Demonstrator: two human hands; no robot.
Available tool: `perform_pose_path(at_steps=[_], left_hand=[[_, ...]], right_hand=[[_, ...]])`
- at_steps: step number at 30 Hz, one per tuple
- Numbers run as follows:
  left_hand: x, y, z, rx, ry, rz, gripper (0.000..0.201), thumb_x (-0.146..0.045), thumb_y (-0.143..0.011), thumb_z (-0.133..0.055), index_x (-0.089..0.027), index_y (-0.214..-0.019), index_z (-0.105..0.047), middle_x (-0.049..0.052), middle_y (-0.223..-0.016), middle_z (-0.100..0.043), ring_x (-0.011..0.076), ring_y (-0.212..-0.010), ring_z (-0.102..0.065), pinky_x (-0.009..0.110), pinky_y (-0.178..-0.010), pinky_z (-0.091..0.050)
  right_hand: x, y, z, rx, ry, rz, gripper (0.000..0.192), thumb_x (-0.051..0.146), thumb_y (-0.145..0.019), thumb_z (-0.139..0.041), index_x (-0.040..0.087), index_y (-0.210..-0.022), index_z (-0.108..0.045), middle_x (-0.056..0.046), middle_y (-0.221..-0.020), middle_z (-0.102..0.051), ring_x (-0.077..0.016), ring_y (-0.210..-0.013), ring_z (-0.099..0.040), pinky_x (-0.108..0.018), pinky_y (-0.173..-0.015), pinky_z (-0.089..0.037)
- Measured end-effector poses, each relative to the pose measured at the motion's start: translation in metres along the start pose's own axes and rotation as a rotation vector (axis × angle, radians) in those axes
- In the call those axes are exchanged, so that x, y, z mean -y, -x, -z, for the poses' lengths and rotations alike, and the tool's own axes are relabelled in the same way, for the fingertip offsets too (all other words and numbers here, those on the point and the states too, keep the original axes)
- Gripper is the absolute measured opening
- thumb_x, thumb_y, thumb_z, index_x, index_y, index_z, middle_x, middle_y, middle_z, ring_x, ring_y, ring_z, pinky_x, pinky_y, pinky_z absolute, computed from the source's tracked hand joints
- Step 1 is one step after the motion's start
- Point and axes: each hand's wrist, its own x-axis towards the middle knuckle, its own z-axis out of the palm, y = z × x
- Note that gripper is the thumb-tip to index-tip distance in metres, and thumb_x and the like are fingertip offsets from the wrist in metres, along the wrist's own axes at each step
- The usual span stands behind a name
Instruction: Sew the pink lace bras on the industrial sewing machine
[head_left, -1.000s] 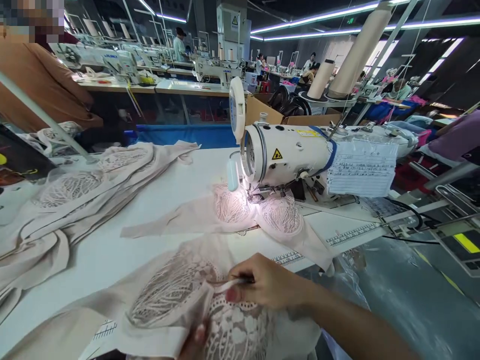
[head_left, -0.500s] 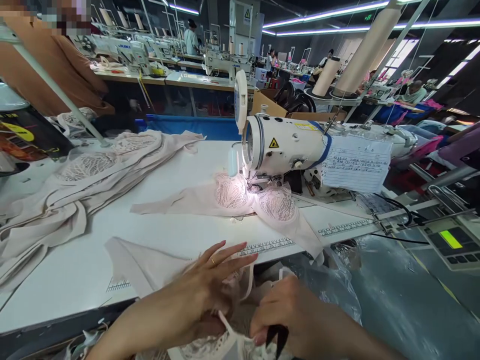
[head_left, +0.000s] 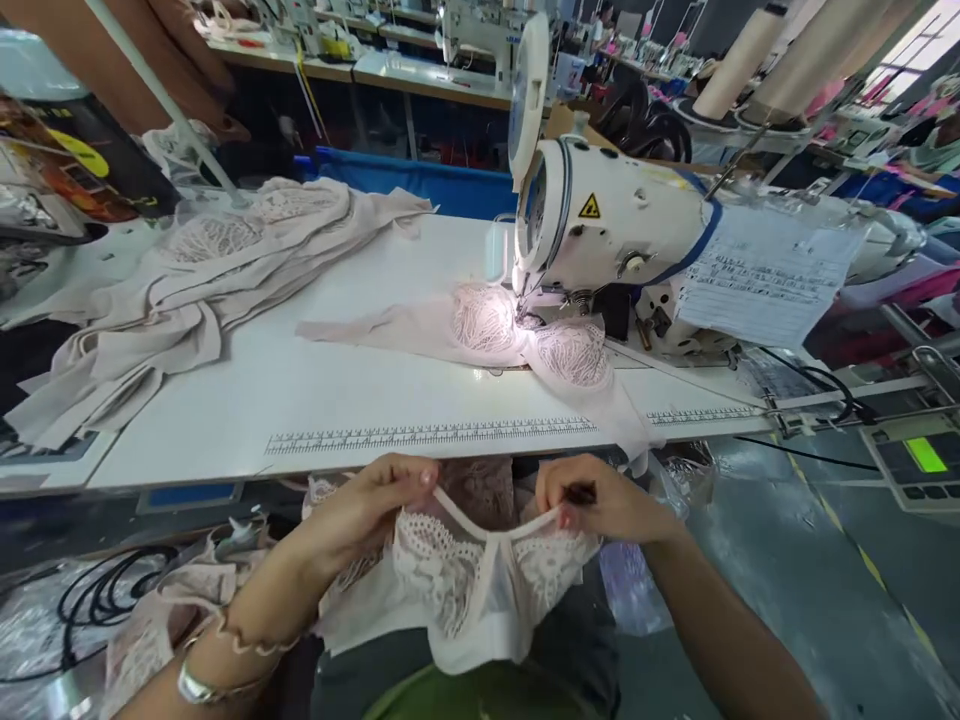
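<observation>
In front of the table edge I hold up a pale pink lace bra (head_left: pixel 491 610), its cups facing me. My left hand (head_left: pixel 386 500) is closed on the upper edge of the left cup, pinching the narrow trim. My right hand (head_left: pixel 604 500) grips the same trim at the right cup; a small dark object sits within its fingers, its kind unclear. Beyond, another lace bra (head_left: pixel 574 355) lies on the table under the needle area of the white sewing machine (head_left: pixel 607 215), lit by its lamp.
Several pale bra pieces (head_left: pixel 277 235) lie heaped on the left of the white table (head_left: pixel 360 400). A printed ruler (head_left: pixel 450 434) runs along the front edge. Thread cones (head_left: pixel 742 65) stand at the back right; a control panel (head_left: pixel 919 460) is at the far right.
The bra in my hands has come off the table edge and is now held up, trim stretched between both hands. My left hand has closed on the trim. The view has tilted down.
</observation>
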Motion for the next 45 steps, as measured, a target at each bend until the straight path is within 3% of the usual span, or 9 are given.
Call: perform_pose_path(at_steps=[7,13,20,23,29,34,37,41,45], left_hand=[[0.032,0.001,-0.022,-0.104,0.391,-0.011,0.059,-0.045,-0.070,-0.083,-0.018,-0.049,-0.035,-0.007,-0.042,-0.033,0.0044,-0.038,-0.028,0.017,-0.043,-0.029],[0.035,0.005,-0.029,-0.056,0.470,-0.056,0.063,-0.043,-0.073,-0.082,-0.018,-0.050,-0.029,-0.007,-0.041,-0.031,0.0032,-0.037,-0.028,0.015,-0.041,-0.030],[0.035,0.008,-0.030,0.009,0.494,-0.073,0.059,-0.042,-0.081,-0.076,-0.019,-0.053,-0.029,-0.008,-0.043,-0.028,0.0039,-0.037,-0.024,0.016,-0.041,-0.031],[0.033,0.004,-0.034,0.034,0.464,-0.058,0.060,-0.044,-0.079,-0.078,-0.019,-0.052,-0.030,-0.008,-0.042,-0.029,0.0040,-0.036,-0.025,0.016,-0.042,-0.032],[0.018,-0.016,-0.045,0.109,0.370,0.007,0.052,-0.044,-0.076,-0.081,-0.017,-0.052,-0.044,-0.007,-0.040,-0.038,0.0044,-0.033,-0.030,0.016,-0.036,-0.028],[-0.012,-0.003,-0.049,-0.147,-0.287,-0.488,0.020,-0.027,-0.080,-0.081,-0.018,-0.094,-0.070,0.006,-0.096,-0.071,0.0178,-0.093,-0.065,0.025,-0.080,-0.052],[-0.019,0.020,-0.061,-0.242,-0.695,-0.700,0.007,-0.017,-0.088,-0.072,-0.023,-0.090,-0.070,0.000,-0.084,-0.069,0.0136,-0.081,-0.064,0.023,-0.073,-0.051],[0.002,0.030,-0.080,-0.147,-1.038,-0.748,0.011,-0.030,-0.094,-0.066,-0.020,-0.099,-0.069,0.002,-0.086,-0.073,0.0151,-0.081,-0.069,0.022,-0.072,-0.055],[0.033,0.016,-0.083,-0.350,-1.224,-0.858,0.023,-0.034,-0.101,-0.053,-0.016,-0.100,-0.066,0.005,-0.083,-0.071,0.0163,-0.078,-0.069,0.023,-0.068,-0.056]], right_hand=[[-0.033,-0.004,-0.026,-0.203,-0.607,-0.139,0.064,0.064,-0.075,-0.075,0.022,-0.053,-0.033,0.005,-0.046,-0.046,-0.0070,-0.039,-0.033,-0.022,-0.041,-0.024],[-0.038,-0.013,-0.033,-0.147,-0.647,-0.109,0.068,0.069,-0.069,-0.076,0.023,-0.049,-0.031,0.006,-0.039,-0.042,-0.0060,-0.034,-0.029,-0.021,-0.036,-0.023],[-0.036,-0.005,-0.025,-0.132,-0.531,-0.064,0.064,0.070,-0.073,-0.073,0.021,-0.051,-0.040,0.004,-0.044,-0.046,-0.0070,-0.039,-0.032,-0.022,-0.040,-0.027],[-0.026,-0.005,-0.017,-0.074,-0.298,-0.068,0.055,0.070,-0.073,-0.073,0.016,-0.065,-0.063,0.001,-0.056,-0.057,-0.0091,-0.046,-0.043,-0.023,-0.047,-0.033],[0.014,-0.006,-0.014,0.304,0.260,0.162,0.038,0.053,-0.094,-0.060,0.020,-0.077,-0.068,-0.003,-0.071,-0.069,-0.0148,-0.065,-0.064,-0.025,-0.064,-0.046],[0.042,0.031,0.007,0.255,0.067,0.324,0.030,0.035,-0.101,-0.051,0.023,-0.073,-0.055,0.002,-0.059,-0.053,-0.0115,-0.051,-0.051,-0.024,-0.054,-0.039],[0.053,0.047,0.014,0.042,0.088,0.244,0.028,0.033,-0.100,-0.052,0.023,-0.073,-0.054,0.004,-0.057,-0.043,-0.0105,-0.048,-0.042,-0.026,-0.051,-0.032],[0.047,0.036,-0.006,0.038,0.337,0.030,0.022,0.016,-0.095,-0.056,0.020,-0.073,-0.052,0.006,-0.061,-0.039,-0.0084,-0.052,-0.035,-0.024,-0.053,-0.027],[0.025,0.020,-0.037,-0.057,0.370,-0.070,0.025,0.004,-0.086,-0.053,0.020,-0.068,-0.044,0.007,-0.060,-0.035,-0.0081,-0.054,-0.029,-0.024,-0.053,-0.023]])
